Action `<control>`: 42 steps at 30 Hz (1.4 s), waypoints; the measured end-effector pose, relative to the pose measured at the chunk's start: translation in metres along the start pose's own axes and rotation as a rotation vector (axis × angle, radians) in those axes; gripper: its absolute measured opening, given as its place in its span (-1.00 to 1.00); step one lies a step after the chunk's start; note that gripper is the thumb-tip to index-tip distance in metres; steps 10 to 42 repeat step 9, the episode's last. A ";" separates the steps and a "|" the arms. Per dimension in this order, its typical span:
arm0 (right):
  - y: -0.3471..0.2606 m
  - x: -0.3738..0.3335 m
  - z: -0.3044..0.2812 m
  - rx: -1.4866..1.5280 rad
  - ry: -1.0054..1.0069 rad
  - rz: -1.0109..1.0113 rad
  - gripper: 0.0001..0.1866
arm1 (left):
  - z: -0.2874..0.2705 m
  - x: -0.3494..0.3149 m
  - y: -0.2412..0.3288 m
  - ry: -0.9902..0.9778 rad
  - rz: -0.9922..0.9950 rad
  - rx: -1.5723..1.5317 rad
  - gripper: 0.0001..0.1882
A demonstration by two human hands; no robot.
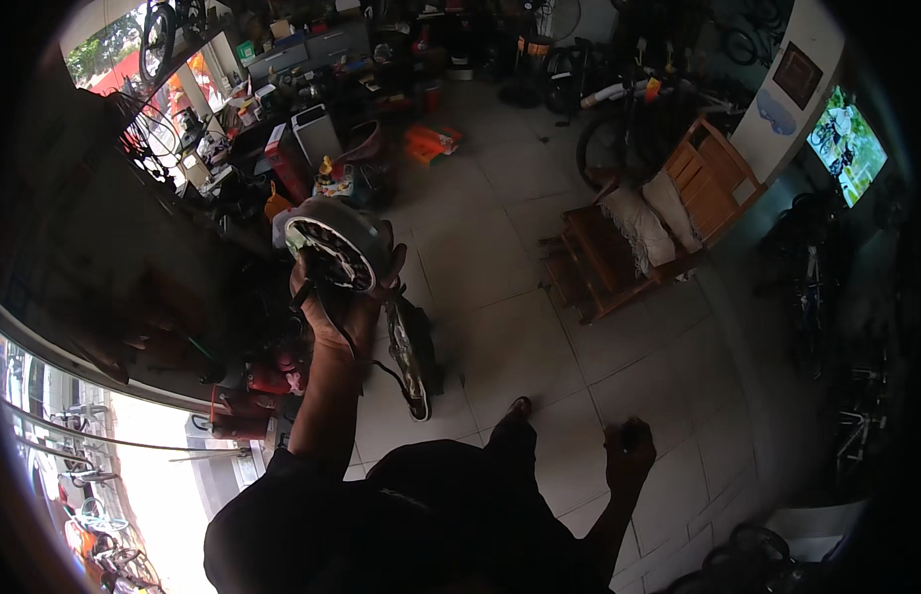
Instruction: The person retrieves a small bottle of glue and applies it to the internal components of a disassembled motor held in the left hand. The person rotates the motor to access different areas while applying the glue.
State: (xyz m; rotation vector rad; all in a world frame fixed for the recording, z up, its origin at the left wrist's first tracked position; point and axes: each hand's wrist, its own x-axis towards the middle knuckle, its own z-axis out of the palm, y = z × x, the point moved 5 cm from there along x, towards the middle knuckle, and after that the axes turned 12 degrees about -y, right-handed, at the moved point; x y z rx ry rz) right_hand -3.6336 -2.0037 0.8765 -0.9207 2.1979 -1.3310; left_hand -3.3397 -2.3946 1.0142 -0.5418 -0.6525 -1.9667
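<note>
My left hand [343, 305], raised in front of me, is closed around a round silver metal housing [349, 224]. Its open face shows a dark inside with a pale, notched ring. A black cable [366, 361] runs down from it past my wrist. Just to the right of that forearm is a long dark part with a pale rim [411, 356]; whether it hangs or stands on the floor I cannot tell. Lower right, my right hand [629, 455] curls its fingers around a small dark object [631, 436], too dim to name.
A wooden chair [668, 213] with pale cushions stands on the tiled floor to the right. Bicycles [619, 139] are behind it. Cluttered shelves and boxes [317, 134] line the far left, with an orange item [431, 144] on the floor. A lit screen [848, 147] hangs at right.
</note>
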 end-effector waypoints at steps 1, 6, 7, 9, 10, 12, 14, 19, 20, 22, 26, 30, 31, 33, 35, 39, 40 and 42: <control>0.004 0.031 -0.002 -0.023 -0.026 0.007 -0.75 | -0.014 0.012 -0.008 0.117 0.031 0.079 -0.23; -0.025 0.211 -0.006 0.090 -0.168 -0.107 -0.72 | -0.048 0.105 -0.033 0.307 0.181 0.231 -0.22; -0.035 0.247 -0.008 0.015 -0.217 -0.158 -0.72 | -0.050 0.119 -0.037 0.299 0.164 0.247 -0.23; -0.050 0.326 -0.001 0.017 -0.304 -0.250 -0.70 | -0.063 0.149 -0.037 0.344 0.228 0.400 -0.08; -0.050 0.326 -0.001 0.017 -0.304 -0.250 -0.70 | -0.063 0.149 -0.037 0.344 0.228 0.400 -0.08; -0.050 0.326 -0.001 0.017 -0.304 -0.250 -0.70 | -0.063 0.149 -0.037 0.344 0.228 0.400 -0.08; -0.050 0.326 -0.001 0.017 -0.304 -0.250 -0.70 | -0.063 0.149 -0.037 0.344 0.228 0.400 -0.08; -0.050 0.326 -0.001 0.017 -0.304 -0.250 -0.70 | -0.063 0.149 -0.037 0.344 0.228 0.400 -0.08; -0.050 0.326 -0.001 0.017 -0.304 -0.250 -0.70 | -0.063 0.149 -0.037 0.344 0.228 0.400 -0.08; -0.050 0.326 -0.001 0.017 -0.304 -0.250 -0.70 | -0.063 0.149 -0.037 0.344 0.228 0.400 -0.08; -0.050 0.326 -0.001 0.017 -0.304 -0.250 -0.70 | -0.063 0.149 -0.037 0.344 0.228 0.400 -0.08; -0.050 0.326 -0.001 0.017 -0.304 -0.250 -0.70 | -0.063 0.149 -0.037 0.344 0.228 0.400 -0.08; -0.050 0.326 -0.001 0.017 -0.304 -0.250 -0.70 | -0.063 0.149 -0.037 0.344 0.228 0.400 -0.08; -0.050 0.326 -0.001 0.017 -0.304 -0.250 -0.70 | -0.063 0.149 -0.037 0.344 0.228 0.400 -0.08; -0.050 0.326 -0.001 0.017 -0.304 -0.250 -0.70 | -0.063 0.149 -0.037 0.344 0.228 0.400 -0.08; -0.050 0.326 -0.001 0.017 -0.304 -0.250 -0.70 | -0.063 0.149 -0.037 0.344 0.228 0.400 -0.08; -0.050 0.326 -0.001 0.017 -0.304 -0.250 -0.70 | -0.063 0.149 -0.037 0.344 0.228 0.400 -0.08; -0.050 0.326 -0.001 0.017 -0.304 -0.250 -0.70 | -0.063 0.149 -0.037 0.344 0.228 0.400 -0.08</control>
